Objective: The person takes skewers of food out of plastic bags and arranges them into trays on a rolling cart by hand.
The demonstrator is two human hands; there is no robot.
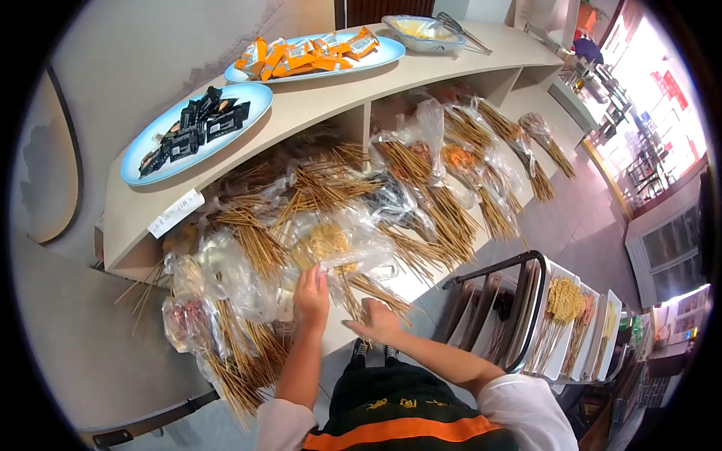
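Several clear plastic bags of skewered food lie on the counter, their wooden sticks fanning out toward me. My left hand (310, 298) is raised at the near side of a bag with yellow food (325, 244), its fingers together against the plastic; what they pinch, if anything, is too small to tell. Close to the right, my right hand (376, 323) is by the stick ends (374, 292) of that bag, fingers partly hidden, thumb spread. A bag with reddish food (188, 319) lies farther left, with a large bundle of sticks (244, 361) beside it.
On the upper shelf are a plate of black packets (134, 159), a plate of orange packets (387, 51) and a glass bowl (425, 36) with a whisk (470, 39). A cart (535, 301) with trays of skewers stands at right. A grey round table (83, 331) is at left.
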